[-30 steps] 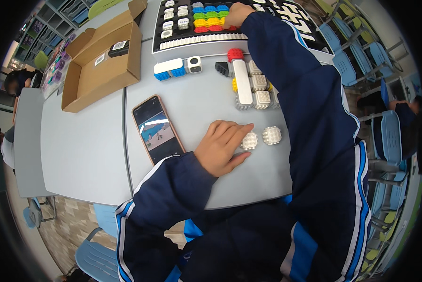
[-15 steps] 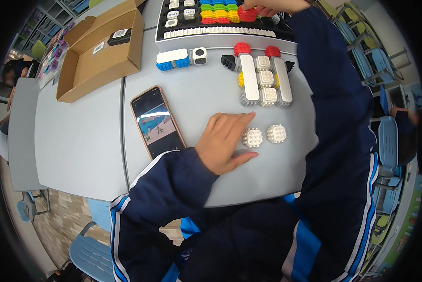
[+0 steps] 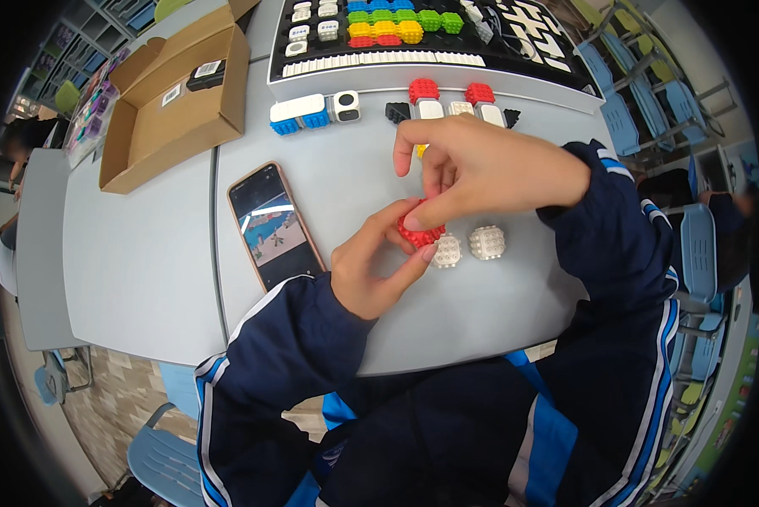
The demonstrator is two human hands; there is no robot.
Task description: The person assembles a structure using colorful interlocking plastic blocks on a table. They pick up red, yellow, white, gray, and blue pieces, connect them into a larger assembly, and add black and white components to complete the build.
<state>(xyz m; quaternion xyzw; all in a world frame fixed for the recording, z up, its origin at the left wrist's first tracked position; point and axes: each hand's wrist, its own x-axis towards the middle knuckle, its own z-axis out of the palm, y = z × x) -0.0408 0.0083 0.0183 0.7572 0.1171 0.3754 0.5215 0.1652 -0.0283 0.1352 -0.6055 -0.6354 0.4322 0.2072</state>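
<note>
A red studded building block [image 3: 421, 236] is held between both hands above the table. My left hand [image 3: 372, 258] is closed on its left and lower side, thumb and fingers around it. From the upper right my right hand [image 3: 476, 169] pinches the same block, its index finger bent out to the left. Just right of the red block lie two white studded blocks [image 3: 486, 242], the nearer one partly behind it. Beyond my right hand is a built piece with red round blocks [image 3: 424, 89], white parts and dark ends; my hand covers much of it.
A phone [image 3: 271, 224] with a lit picture lies left of my hands. Behind it stand a blue and white block piece [image 3: 301, 111] and an open cardboard box [image 3: 172, 127]. Along the far side a black tray [image 3: 447, 59] holds coloured blocks in rows.
My right hand has come back from the tray with a red block. My left hand, open beside the white blocks before, has closed on that red block too.
</note>
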